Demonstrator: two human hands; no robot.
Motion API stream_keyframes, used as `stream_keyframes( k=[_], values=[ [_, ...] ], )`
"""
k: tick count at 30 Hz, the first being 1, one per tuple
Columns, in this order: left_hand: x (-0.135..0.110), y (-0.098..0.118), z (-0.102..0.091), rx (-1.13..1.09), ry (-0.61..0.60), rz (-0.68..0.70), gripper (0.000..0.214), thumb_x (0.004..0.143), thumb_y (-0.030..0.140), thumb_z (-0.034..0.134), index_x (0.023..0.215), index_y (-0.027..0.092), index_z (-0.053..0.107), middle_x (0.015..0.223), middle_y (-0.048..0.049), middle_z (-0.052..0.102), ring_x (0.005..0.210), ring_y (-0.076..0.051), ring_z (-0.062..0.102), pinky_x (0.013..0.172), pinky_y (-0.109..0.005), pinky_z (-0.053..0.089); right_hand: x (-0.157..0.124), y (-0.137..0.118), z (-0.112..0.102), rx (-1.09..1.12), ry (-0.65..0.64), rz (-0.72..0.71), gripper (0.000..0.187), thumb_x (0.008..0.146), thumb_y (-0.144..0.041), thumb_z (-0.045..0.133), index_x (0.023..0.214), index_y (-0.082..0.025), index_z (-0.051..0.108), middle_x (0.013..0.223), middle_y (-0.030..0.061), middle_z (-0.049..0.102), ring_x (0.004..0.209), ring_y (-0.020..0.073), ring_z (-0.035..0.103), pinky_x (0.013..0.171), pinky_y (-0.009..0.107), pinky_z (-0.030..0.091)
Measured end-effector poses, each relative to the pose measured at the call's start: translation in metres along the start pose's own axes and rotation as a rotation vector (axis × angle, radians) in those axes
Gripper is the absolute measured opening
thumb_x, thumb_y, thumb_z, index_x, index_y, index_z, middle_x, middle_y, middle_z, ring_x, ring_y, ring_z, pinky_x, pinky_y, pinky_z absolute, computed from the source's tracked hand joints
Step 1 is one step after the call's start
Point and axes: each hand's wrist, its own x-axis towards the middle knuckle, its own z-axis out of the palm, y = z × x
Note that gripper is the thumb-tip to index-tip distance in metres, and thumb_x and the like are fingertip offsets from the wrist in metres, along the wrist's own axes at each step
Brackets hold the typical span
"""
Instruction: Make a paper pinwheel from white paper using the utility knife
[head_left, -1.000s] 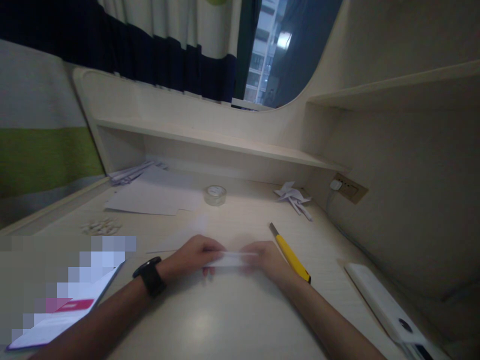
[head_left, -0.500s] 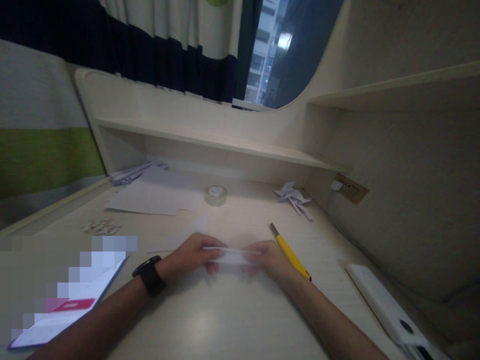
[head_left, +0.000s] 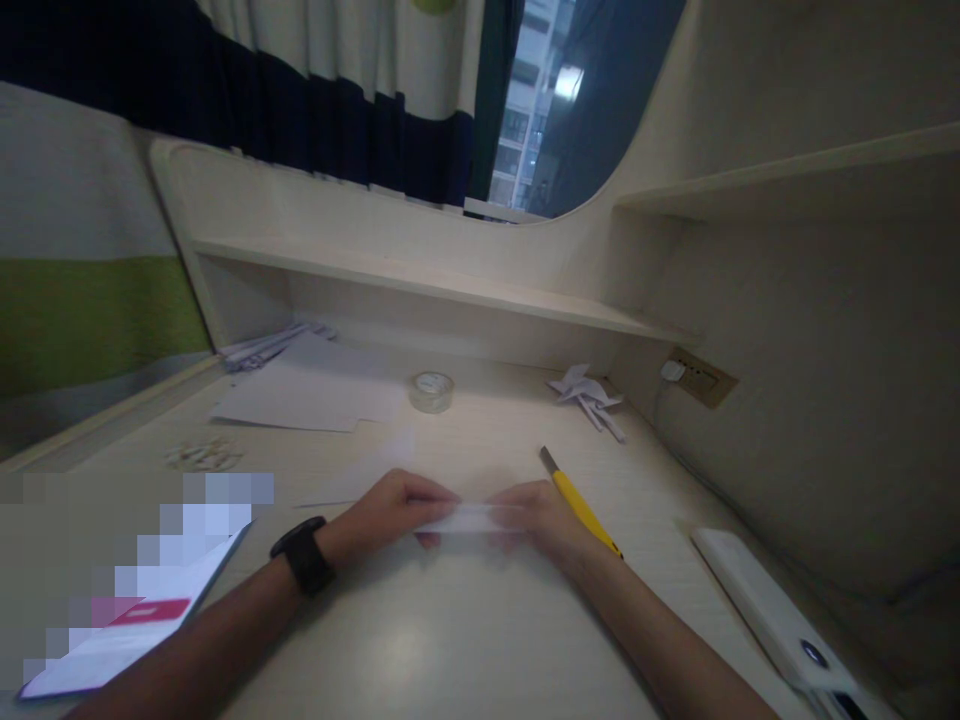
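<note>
One held paper (head_left: 472, 518), one yellow cutter (head_left: 583, 510)

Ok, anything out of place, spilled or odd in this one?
Mainly the yellow utility knife, lying beside the right hand with its blade apparently exposed. Also, small pale pieces lie loosely scattered at left, too blurred to identify, and the lit screen at lower left is partly pixelated over.

You hold a narrow white paper strip (head_left: 472, 519), blurred, between your left hand (head_left: 400, 505) and right hand (head_left: 541, 515) over the desk (head_left: 420, 640). A tape roll (head_left: 431, 393) sits near the desk's back edge, folded paper pieces (head_left: 585, 393) by its back right corner, paper sheets (head_left: 307, 388) toward its back left corner. A yellow cutter (head_left: 579, 506) lies beside your right hand.
</note>
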Motion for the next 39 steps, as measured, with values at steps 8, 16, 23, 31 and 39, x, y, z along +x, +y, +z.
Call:
stream_keyframes(
  k=[8,16,23,31,39],
  values=[
    [0.001,-0.001,0.001,-0.060,0.061,-0.063,0.038,0.078,0.043,0.065,0.095,0.010,0.073,0.063,-0.0052,0.067,0.055,-0.014,0.059,0.054,-0.024,0.048,-0.002,-0.004,0.005,0.027,0.043,0.015,0.040,0.052,-0.029,0.084,0.084,-0.007,0.074,0.064,0.0082,0.068,0.054,0.0147,0.062,0.053,0.027,0.052],
    [0.002,-0.007,0.002,-0.101,0.028,-0.085,0.042,0.078,0.045,0.064,0.094,0.008,0.072,0.062,-0.0073,0.067,0.055,-0.015,0.062,0.054,-0.025,0.049,-0.001,0.001,0.006,0.027,0.044,-0.006,0.040,0.051,-0.029,0.085,0.082,-0.007,0.073,0.063,0.0065,0.067,0.054,0.0134,0.060,0.054,0.027,0.051],
    [0.001,-0.005,0.003,-0.115,0.065,-0.127,0.039,0.074,0.041,0.069,0.095,0.008,0.072,0.067,-0.0077,0.070,0.061,-0.017,0.063,0.058,-0.026,0.049,-0.004,-0.004,0.015,-0.012,0.010,-0.022,0.043,0.063,-0.042,0.078,0.088,-0.008,0.072,0.057,0.0033,0.063,0.051,0.0128,0.058,0.051,0.026,0.049],
    [0.003,-0.002,0.004,-0.018,0.003,-0.024,0.037,0.084,0.045,0.056,0.079,0.010,0.071,0.062,-0.0026,0.061,0.058,-0.013,0.054,0.056,-0.023,0.040,-0.003,-0.004,0.014,-0.041,0.010,-0.033,0.040,0.061,-0.043,0.080,0.077,-0.007,0.072,0.055,0.0036,0.062,0.049,0.0112,0.055,0.053,0.027,0.049],
    [0.005,-0.011,0.003,0.095,-0.096,-0.002,0.041,0.084,0.048,0.055,0.094,0.013,0.073,0.057,0.0004,0.055,0.052,-0.010,0.044,0.049,-0.020,0.031,-0.003,0.000,0.014,-0.050,0.000,-0.032,0.036,0.057,-0.037,0.082,0.076,-0.008,0.072,0.060,0.0051,0.065,0.056,0.0139,0.059,0.061,0.031,0.053]
  ],
)
